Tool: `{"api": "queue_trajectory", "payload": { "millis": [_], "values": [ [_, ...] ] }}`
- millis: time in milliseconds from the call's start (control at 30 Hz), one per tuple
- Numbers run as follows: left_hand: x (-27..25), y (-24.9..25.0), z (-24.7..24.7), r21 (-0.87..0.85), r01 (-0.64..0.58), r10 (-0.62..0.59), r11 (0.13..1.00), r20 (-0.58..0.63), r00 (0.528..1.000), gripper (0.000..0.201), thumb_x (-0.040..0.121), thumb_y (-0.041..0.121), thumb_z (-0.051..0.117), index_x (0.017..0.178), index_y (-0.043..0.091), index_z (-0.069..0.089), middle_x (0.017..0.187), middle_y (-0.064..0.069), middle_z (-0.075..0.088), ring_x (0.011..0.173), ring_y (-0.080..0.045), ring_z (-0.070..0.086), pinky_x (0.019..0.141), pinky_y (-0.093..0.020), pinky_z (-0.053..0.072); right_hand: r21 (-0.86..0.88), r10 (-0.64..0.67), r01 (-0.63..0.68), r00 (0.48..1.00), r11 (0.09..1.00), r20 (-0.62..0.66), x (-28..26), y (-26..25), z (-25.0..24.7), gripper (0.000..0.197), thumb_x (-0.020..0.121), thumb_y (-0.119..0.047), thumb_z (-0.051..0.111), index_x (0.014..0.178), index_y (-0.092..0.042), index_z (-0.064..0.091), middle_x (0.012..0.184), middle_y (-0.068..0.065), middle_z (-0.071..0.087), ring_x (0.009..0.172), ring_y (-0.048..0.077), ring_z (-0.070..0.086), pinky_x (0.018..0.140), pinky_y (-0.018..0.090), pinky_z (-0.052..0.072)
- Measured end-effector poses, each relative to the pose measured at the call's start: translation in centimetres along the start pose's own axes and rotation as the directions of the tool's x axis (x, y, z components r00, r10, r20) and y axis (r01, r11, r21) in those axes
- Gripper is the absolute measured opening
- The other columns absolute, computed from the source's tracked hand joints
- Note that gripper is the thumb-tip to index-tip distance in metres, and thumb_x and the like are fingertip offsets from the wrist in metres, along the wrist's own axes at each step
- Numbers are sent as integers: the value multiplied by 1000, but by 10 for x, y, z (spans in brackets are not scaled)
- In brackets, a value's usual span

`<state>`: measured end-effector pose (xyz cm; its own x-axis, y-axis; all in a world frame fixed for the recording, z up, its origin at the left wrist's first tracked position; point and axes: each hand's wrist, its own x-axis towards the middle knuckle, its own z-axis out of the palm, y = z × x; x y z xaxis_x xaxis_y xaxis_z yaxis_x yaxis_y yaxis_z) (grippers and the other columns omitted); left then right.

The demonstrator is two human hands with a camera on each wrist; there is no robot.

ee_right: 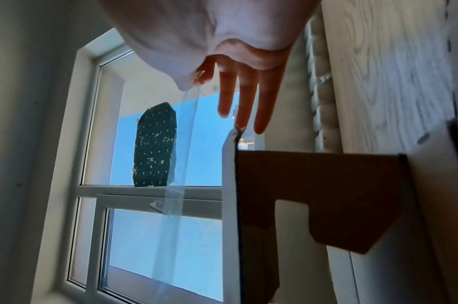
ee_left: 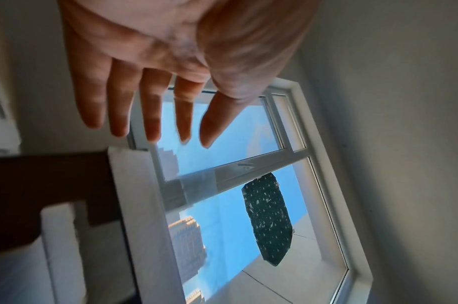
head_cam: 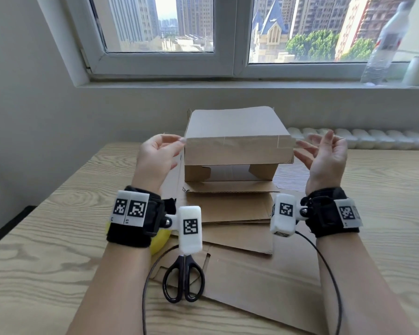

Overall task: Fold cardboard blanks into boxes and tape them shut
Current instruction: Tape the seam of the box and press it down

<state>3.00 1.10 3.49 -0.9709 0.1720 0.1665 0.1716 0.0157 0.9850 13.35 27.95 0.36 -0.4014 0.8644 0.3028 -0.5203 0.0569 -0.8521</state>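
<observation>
A folded brown cardboard box stands on a stack of flat blanks; its front flap hangs down over an open gap. A strip of clear tape runs along the front top edge and sticks out past both corners. My left hand pinches the left tape end at the box's corner. My right hand pinches the right end just off the other corner. In the right wrist view the tape hangs from thumb and forefinger beside the box. The left wrist view shows nearly straight fingers above the box.
Black scissors lie on a blank near the front of the wooden table. Something yellow sits under my left wrist. A black cable loops on the right. A plastic bottle stands on the sill.
</observation>
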Motion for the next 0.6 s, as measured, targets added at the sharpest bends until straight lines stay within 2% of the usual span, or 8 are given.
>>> {"api": "queue_trajectory", "payload": {
  "millis": [100, 167, 267, 367, 467, 533, 600],
  "values": [
    [-1, -8, 7, -1, -76, 76, 997, 34, 997, 29, 85, 12, 73, 101, 31, 58, 117, 4, 62, 109, -12, 60, 92, -31, 49, 18, 47, -48, 998, 999, 44, -4, 1, 5, 14, 106, -34, 37, 100, -22, 42, 118, 9, 60, 89, 22, 73, 71, 30, 60],
    [-1, -8, 10, 12, -85, 84, 996, 79, 993, 44, 82, 8, 73, 107, 37, 52, 130, 2, 54, 122, -19, 55, 95, -31, 47, 24, 75, -77, 995, 997, 70, -4, 2, 6, 13, 105, -32, 42, 97, -24, 36, 121, 8, 57, 85, 21, 73, 72, 30, 60],
    [0, -7, 16, 37, -55, 49, 998, 154, 987, 64, 76, 10, 73, 117, 48, 42, 140, -1, 44, 131, -24, 47, 107, -41, 44, 0, 93, -94, 989, 996, 111, -1, 9, 6, 24, 102, -19, 52, 96, -25, 29, 126, 9, 51, 87, 20, 70, 74, 27, 58],
    [0, -9, 22, 102, -99, 85, 990, 140, 986, 73, 84, -1, 67, 135, 33, 27, 146, -1, 34, 131, -15, 36, 111, -34, 36, -20, 96, -94, 985, 995, 144, -1, 16, 7, 32, 100, -7, 51, 102, -20, 23, 135, 13, 46, 98, 22, 67, 79, 25, 56],
    [4, -14, 25, 212, -103, 82, 972, 103, 991, 74, 88, 1, 65, 139, 29, 19, 142, 0, 29, 127, -12, 32, 103, -25, 29, -15, 79, -78, 987, 997, 142, -2, 20, 10, 37, 98, -3, 53, 97, -25, 22, 138, 18, 42, 108, 22, 58, 83, 25, 55],
    [8, -17, 23, 193, -87, 66, 977, 113, 991, 74, 88, -1, 64, 139, 28, 19, 147, -3, 26, 135, -16, 30, 103, -26, 28, -39, 62, -58, 989, 998, 137, -5, 18, 11, 41, 92, -10, 58, 93, -28, 22, 131, 15, 43, 109, 22, 52, 88, 32, 55],
    [11, -18, 22, 172, -101, 82, 980, 117, 990, 74, 87, -3, 64, 139, 27, 21, 147, 3, 23, 138, -17, 28, 107, -30, 30, -80, 46, -35, 990, 996, 135, -7, 16, 12, 41, 83, -20, 61, 92, -30, 22, 125, 10, 45, 112, 21, 48, 101, 45, 47]
  ]
}}
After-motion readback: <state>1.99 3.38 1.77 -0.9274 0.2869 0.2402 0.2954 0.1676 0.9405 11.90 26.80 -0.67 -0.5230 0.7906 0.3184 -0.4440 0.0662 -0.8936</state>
